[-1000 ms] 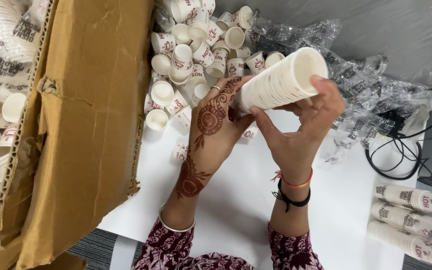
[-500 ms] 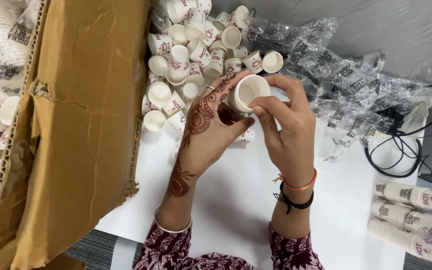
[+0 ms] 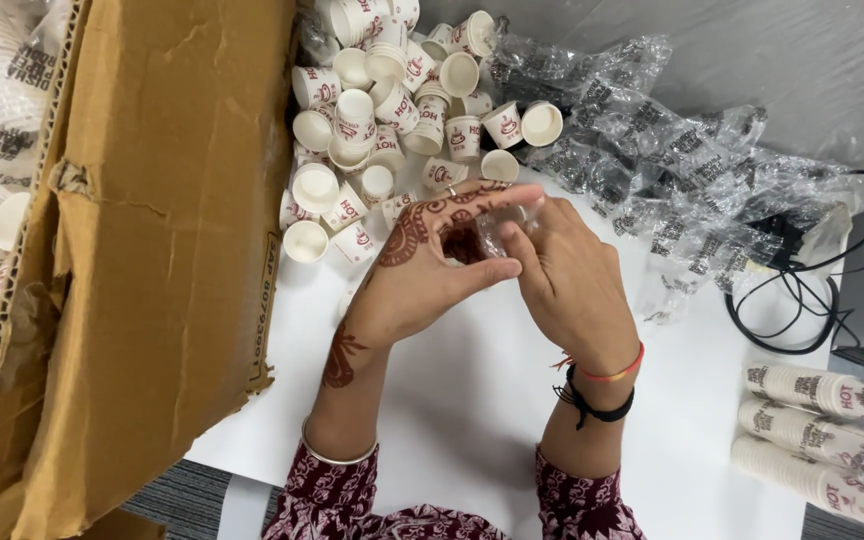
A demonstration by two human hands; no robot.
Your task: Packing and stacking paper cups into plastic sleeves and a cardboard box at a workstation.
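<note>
A: Head view, biggest first: the cardboard box (image 3: 152, 250) leans open over the left of the worktop (image 3: 472, 400), its flap hanging past the edge. If an elbow bumps it, it could slump and push into the loose cups (image 3: 392, 110) heaped just beside it.

B: That heap looks unsteady too. Several cups lie on their sides, so a nudge could roll them off the far edge.

A: Next, the crumpled plastic wrap (image 3: 672, 150) spreads near the right hand (image 3: 572, 290). It is slippery and light; a sleeve could drag it, and the black cable (image 3: 802, 300) lies partly under it.

B: And the hands?

A: The left hand (image 3: 422, 270) and the right meet in the middle over the worktop, fingers curled together around something small and clear. I cannot tell what it is, or how firmly it is pinched. A thin film held that loosely could slip out.

B: The wrapped stacks (image 3: 822, 430) at the right edge?

A: Lying flat, close to the rim. One knock could send them rolling off.
</note>
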